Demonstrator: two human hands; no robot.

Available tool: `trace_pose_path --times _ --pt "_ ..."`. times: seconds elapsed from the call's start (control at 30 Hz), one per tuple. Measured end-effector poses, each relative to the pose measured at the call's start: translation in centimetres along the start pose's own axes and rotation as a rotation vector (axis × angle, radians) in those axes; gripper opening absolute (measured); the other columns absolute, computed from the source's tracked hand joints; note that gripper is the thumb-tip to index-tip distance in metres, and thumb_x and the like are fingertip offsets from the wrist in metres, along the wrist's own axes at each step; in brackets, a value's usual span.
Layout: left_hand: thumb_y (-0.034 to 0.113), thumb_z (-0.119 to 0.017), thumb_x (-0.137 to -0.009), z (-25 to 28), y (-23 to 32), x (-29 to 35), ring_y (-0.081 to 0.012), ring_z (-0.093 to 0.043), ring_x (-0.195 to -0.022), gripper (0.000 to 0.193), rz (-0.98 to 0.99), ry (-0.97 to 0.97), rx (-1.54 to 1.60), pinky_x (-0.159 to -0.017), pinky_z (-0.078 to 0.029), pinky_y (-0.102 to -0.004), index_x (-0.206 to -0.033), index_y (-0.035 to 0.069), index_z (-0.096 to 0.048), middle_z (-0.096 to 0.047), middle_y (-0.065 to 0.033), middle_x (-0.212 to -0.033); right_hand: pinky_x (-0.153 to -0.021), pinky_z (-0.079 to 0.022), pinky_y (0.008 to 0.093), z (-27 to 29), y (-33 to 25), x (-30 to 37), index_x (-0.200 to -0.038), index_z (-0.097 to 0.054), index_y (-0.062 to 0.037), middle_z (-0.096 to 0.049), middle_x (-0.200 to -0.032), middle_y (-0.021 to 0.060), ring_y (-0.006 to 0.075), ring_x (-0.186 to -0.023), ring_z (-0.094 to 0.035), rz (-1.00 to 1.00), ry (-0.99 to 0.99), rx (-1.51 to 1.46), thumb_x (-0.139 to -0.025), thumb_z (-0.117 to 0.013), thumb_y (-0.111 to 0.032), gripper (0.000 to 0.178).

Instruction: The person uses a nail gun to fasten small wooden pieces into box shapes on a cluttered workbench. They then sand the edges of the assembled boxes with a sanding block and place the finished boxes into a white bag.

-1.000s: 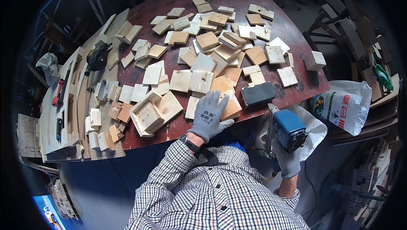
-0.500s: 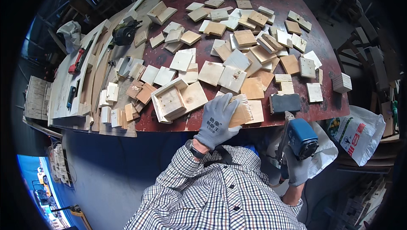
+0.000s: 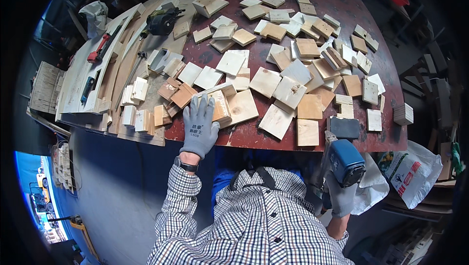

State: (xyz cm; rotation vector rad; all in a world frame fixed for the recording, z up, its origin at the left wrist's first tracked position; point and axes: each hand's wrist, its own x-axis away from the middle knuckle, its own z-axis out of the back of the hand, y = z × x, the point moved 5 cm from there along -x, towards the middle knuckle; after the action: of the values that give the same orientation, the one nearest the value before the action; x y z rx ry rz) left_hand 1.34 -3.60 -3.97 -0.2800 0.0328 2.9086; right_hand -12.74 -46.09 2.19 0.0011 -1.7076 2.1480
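My left hand [image 3: 201,123], in a grey glove, lies over the left side of a small joined wooden piece [image 3: 215,89] at the table's near edge. Its fingers reach over the top and the thumb is at the side, gripping a wooden block [image 3: 221,108] with streaky grain there. Part of the joined piece is hidden under the glove. My right hand [image 3: 341,194], also gloved, is closed round the handle of a blue nail gun [image 3: 347,160], held by the table's front edge. The gun's nose is close to a dark rectangular block [image 3: 343,127].
Many loose wooden squares [image 3: 289,92] cover the red table [image 3: 234,141]. On boards at the left lie a red-handled tool [image 3: 99,49], a dark power tool [image 3: 162,22] and a small blue tool [image 3: 88,89]. A white printed sack [image 3: 413,172] hangs at the right.
My left hand has moved left with the streaky block, from the middle of the near edge to the joined piece. The view has shifted slightly; my right hand still holds the nail gun.
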Motion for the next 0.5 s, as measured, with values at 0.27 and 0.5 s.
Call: trace_pose_path --times 0.27,0.5 --pt "0.034 -0.059 -0.106 -1.5 -0.2 0.4 -0.0514 -0.016 -0.161 0.071 0.094 0.025 0.223 -0.131 -0.020 -0.0592 -0.167 0.006 -0.035 -0.026 -0.0257 -0.173 -0.076 -0.061 0.0349 0.6 1.9 -0.2 -0.127 -0.064 0.0014 -0.076 -0.108 0.0120 0.0198 -0.089 -0.075 0.049 -0.039 0.197 -0.093 -0.078 -0.009 0.038" --pt "0.053 -0.056 -0.107 -1.1 -0.9 1.2 -0.0488 -0.020 -0.161 0.085 0.117 0.076 0.119 -0.130 -0.025 -0.0546 -0.164 -0.005 -0.031 -0.024 -0.0273 -0.173 -0.085 -0.060 0.0388 -0.6 0.3 0.0 -0.126 -0.066 0.0010 -0.076 -0.111 0.0115 0.0228 -0.097 -0.075 0.042 -0.030 0.132 -0.092 -0.080 -0.011 0.039"
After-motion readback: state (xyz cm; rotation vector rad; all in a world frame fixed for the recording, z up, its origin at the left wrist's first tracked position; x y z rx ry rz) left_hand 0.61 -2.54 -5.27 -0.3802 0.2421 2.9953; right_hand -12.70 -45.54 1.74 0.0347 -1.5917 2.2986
